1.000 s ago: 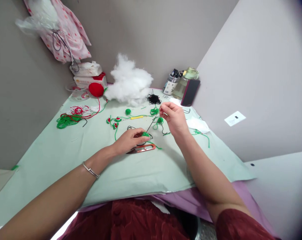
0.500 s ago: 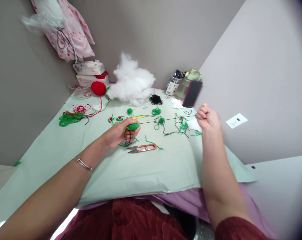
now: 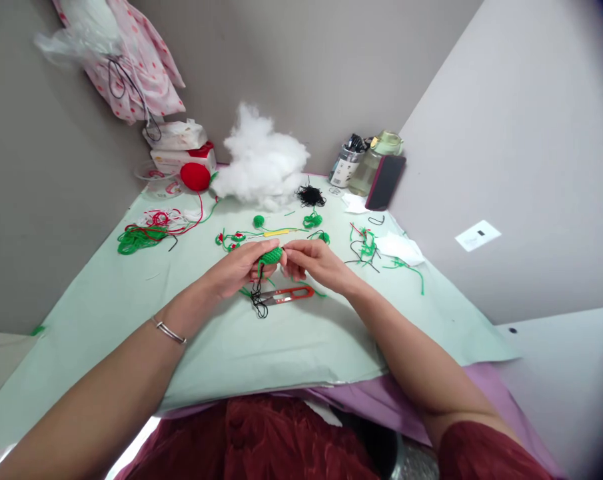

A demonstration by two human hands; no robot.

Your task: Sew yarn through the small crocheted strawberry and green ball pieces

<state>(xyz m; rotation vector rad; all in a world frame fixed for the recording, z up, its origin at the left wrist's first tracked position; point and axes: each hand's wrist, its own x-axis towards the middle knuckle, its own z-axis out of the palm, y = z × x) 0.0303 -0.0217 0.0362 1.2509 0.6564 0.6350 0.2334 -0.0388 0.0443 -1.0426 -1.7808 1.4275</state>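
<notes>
My left hand (image 3: 238,268) is closed around a green crocheted piece (image 3: 270,256) at the middle of the table. A tangle of black yarn (image 3: 259,301) hangs below that piece, over the blades of the orange thread snips (image 3: 294,294). Right beside the piece, my right hand (image 3: 314,260) is pinched with thumb and forefinger at its right edge. What those fingertips hold is too small to make out. Behind my hands lies a yellow-handled hook (image 3: 276,233).
White stuffing (image 3: 264,160) is heaped at the back, near black yarn (image 3: 310,195). A red yarn ball (image 3: 196,177) and green yarn (image 3: 138,239) are on the left. At the back right are a bottle (image 3: 366,175) and a phone (image 3: 386,183); yarn scraps (image 3: 367,245) lie nearer.
My right hand has come from the far right to the green piece, and the stretched black thread is no longer seen. More black yarn hangs below my left hand.
</notes>
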